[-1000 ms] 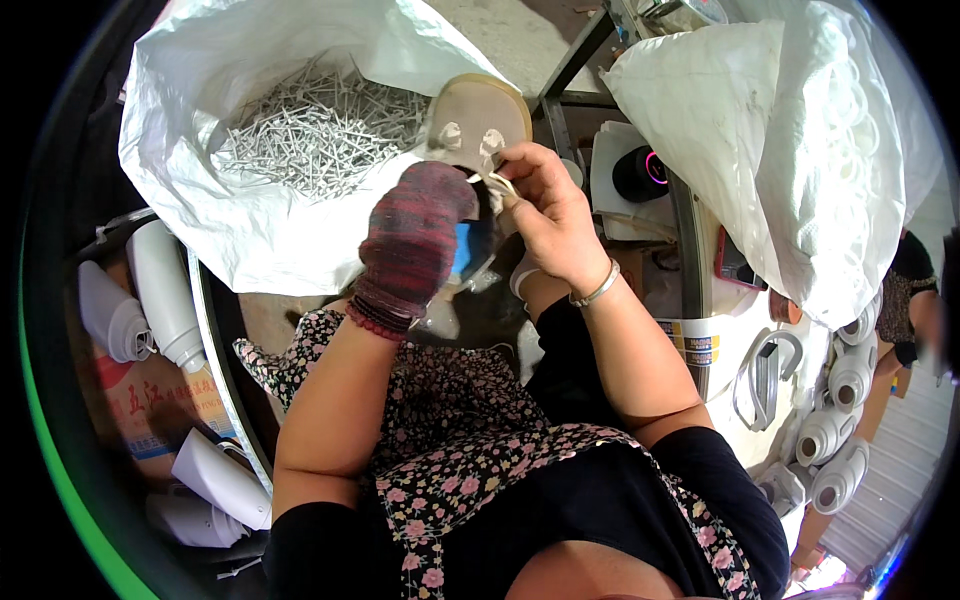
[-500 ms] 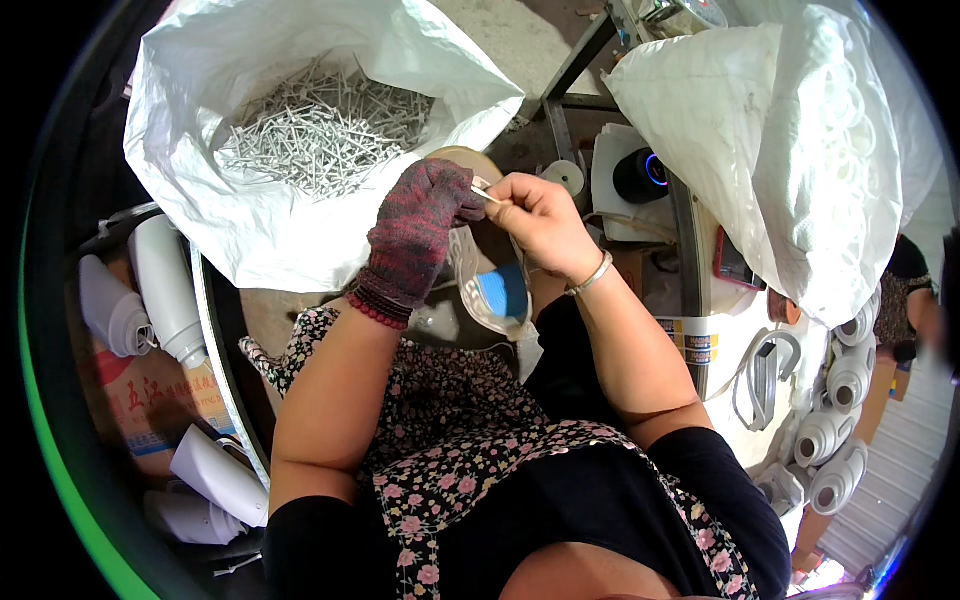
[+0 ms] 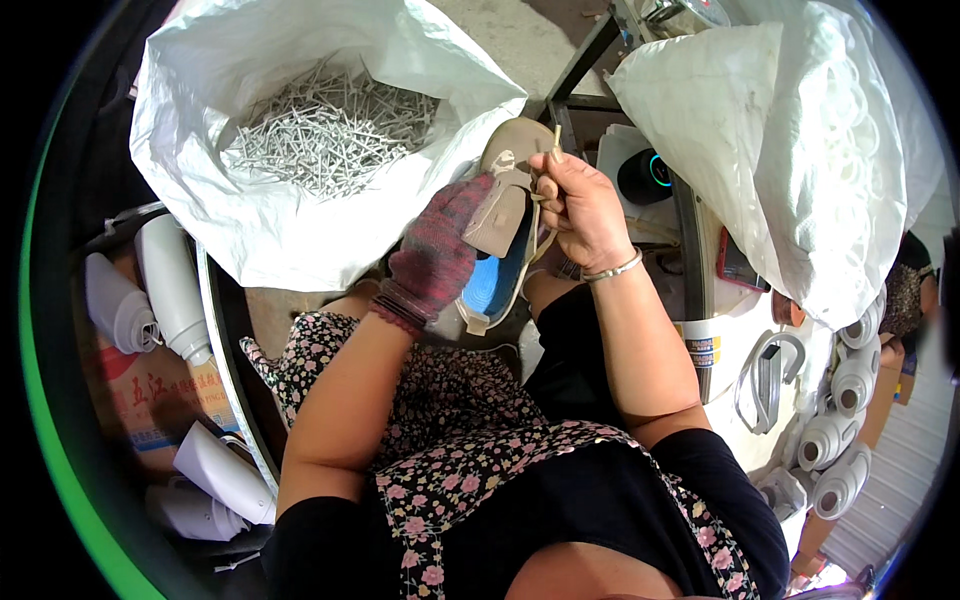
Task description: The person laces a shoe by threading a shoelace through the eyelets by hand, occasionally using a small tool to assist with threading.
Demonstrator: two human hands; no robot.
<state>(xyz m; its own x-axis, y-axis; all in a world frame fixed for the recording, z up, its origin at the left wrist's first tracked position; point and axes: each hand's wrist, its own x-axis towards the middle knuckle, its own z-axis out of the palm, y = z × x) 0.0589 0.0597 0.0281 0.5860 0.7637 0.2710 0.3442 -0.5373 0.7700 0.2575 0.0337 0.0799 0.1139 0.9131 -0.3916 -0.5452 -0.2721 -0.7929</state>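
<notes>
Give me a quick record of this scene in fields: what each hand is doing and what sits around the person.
left hand: gloved left hand, holding a beige shoe from the side
right hand: bare right hand, pinching a thin beige lace at the shoe's top
shoe: tilted, blue lining showing below
left of the shoe: open white sack holding pale thin sticks
right of the shoe: second white sack, full
far right: white thread cones stacked
lap: floral apron
</notes>
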